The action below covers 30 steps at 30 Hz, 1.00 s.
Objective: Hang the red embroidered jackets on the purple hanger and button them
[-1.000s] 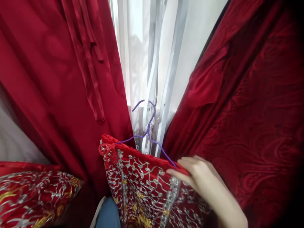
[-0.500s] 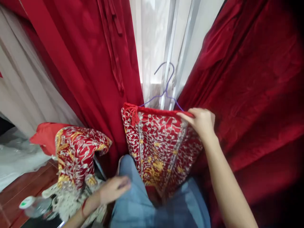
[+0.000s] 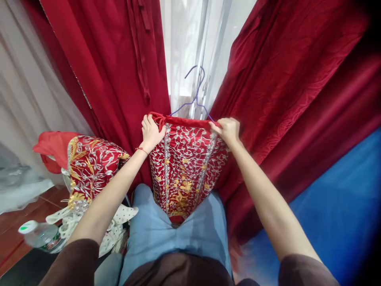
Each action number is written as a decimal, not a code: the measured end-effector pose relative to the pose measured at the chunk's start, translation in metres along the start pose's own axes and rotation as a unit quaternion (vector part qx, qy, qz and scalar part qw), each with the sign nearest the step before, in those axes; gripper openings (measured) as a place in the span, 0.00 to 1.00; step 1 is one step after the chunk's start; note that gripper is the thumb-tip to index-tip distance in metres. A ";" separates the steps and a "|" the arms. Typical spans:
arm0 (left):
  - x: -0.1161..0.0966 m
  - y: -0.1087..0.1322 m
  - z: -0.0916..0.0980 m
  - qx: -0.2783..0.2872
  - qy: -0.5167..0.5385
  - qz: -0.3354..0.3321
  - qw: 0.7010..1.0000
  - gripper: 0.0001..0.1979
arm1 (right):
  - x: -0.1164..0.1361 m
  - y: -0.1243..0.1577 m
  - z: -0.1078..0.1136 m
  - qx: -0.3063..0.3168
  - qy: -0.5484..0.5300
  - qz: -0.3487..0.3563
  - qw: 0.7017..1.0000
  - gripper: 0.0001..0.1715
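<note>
A red garment (image 3: 184, 167) embroidered in silver and gold hangs on a purple wire hanger (image 3: 195, 93), in front of my legs in blue jeans. My left hand (image 3: 151, 133) is closed on the garment's upper left corner, by a red tie loop. Pinching the upper right corner of its top edge is my right hand (image 3: 228, 130), just below the hanger's wire arm. The hanger's hook stands free in front of a white sheer curtain (image 3: 184, 51).
Red curtains (image 3: 113, 67) hang left and right of the sheer one. A second embroidered red piece (image 3: 89, 167) lies at the left over white dotted cloth. A plastic bottle (image 3: 38, 235) lies on the wooden floor. Blue fabric (image 3: 339, 206) fills the lower right.
My left hand rose from beside my knee and took the garment's left corner. The garment and hanger sit a little higher in view, and the view tilted down.
</note>
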<state>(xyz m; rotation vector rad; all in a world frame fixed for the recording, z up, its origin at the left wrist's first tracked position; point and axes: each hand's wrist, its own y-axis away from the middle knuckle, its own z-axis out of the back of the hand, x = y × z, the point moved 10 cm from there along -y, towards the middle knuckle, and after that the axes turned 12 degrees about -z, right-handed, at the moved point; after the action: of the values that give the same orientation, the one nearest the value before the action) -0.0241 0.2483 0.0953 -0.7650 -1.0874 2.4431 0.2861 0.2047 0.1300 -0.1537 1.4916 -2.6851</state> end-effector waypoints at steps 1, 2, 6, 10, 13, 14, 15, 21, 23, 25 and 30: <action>0.002 -0.006 -0.002 0.004 -0.010 0.005 1.000 0.38 | 0.000 0.000 -0.001 0.001 -0.001 0.003 1.000 0.34; 0.004 -0.011 -0.002 0.005 -0.017 0.004 1.000 0.40 | -0.001 0.000 -0.003 0.004 -0.002 0.005 1.000 0.34; 0.007 -0.026 -0.006 0.039 -0.008 -0.035 0.999 0.43 | -0.005 -0.001 -0.006 0.010 0.002 -0.005 1.000 0.33; 0.013 -0.033 -0.020 0.133 0.010 -0.056 0.990 0.34 | -0.006 -0.001 -0.008 0.019 0.015 -0.012 1.000 0.32; 0.017 -0.031 -0.019 0.158 -0.013 -0.044 0.986 0.31 | -0.005 -0.003 -0.011 0.034 0.016 -0.014 0.999 0.32; 0.017 -0.029 -0.018 0.160 -0.020 -0.039 0.986 0.31 | -0.005 -0.003 -0.011 0.038 0.015 -0.014 0.999 0.32; 0.016 -0.026 -0.016 0.160 -0.026 -0.036 0.986 0.31 | -0.004 -0.002 -0.012 0.041 0.014 -0.015 0.999 0.32; 0.013 -0.016 -0.002 0.140 -0.036 -0.036 0.989 0.30 | -0.001 0.001 -0.004 0.032 0.002 -0.025 0.999 0.31; 0.013 -0.020 -0.003 0.147 -0.029 -0.033 0.988 0.29 | 0.002 0.001 -0.002 0.047 0.006 -0.019 0.999 0.32; 0.013 -0.025 -0.006 0.155 -0.027 -0.020 0.987 0.27 | 0.005 0.000 -0.002 0.063 0.018 -0.012 0.998 0.32; 0.007 -0.031 -0.008 0.142 -0.057 0.021 0.988 0.25 | 0.005 -0.003 -0.003 0.066 0.034 -0.010 0.997 0.35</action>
<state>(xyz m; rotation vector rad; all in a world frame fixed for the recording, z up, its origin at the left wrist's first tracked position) -0.0217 0.2757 0.1121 -0.5695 -0.7414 2.6278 0.2805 0.2081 0.1318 -0.0711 1.3301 -2.8197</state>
